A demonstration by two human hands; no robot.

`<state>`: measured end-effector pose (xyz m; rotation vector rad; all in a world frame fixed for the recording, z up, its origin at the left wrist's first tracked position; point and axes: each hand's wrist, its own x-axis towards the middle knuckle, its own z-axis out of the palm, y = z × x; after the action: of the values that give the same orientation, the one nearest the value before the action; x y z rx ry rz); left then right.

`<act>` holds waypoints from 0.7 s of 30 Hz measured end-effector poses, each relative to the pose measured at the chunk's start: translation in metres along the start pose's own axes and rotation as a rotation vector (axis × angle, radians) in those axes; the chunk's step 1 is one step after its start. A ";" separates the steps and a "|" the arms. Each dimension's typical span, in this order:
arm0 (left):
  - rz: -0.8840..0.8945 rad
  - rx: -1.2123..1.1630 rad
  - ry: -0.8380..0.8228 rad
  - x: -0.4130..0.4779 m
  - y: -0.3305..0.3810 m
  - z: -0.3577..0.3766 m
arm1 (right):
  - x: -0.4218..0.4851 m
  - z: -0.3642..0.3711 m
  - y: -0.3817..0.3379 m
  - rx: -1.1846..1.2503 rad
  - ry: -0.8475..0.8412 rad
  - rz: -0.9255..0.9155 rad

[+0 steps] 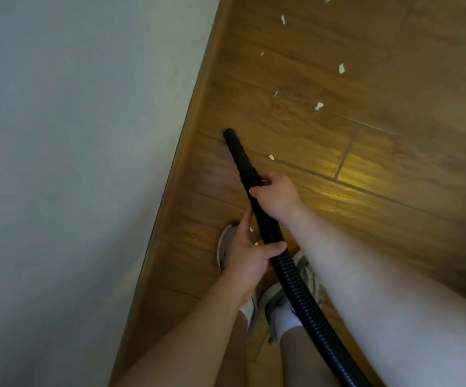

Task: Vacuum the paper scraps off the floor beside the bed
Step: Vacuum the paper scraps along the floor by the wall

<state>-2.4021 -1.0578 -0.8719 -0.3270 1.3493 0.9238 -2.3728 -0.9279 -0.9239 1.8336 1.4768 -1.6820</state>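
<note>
Both hands clasp a ribbed black hose [287, 275]: right hand [277, 196] near its smooth tapered nozzle [236, 150], left hand [250, 256] lower. Ragged white paper scraps [318, 105] dot the glossy wood-grain floor [393, 177].

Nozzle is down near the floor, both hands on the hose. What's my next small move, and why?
Probably swing the nozzle slightly right and back, onto the nearest scrap. It lies just beside the nozzle, while the other scraps lie farther ahead. The right hand and left hand both grip the hose, so steering should be easy.
</note>
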 end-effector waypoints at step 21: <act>-0.156 0.163 -0.092 -0.023 -0.037 0.083 | -0.037 -0.097 0.088 0.202 0.003 0.091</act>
<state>-2.3169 -1.0322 -0.8413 -0.2573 1.2867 0.6869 -2.2392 -0.9145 -0.9004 1.9712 1.2436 -1.8427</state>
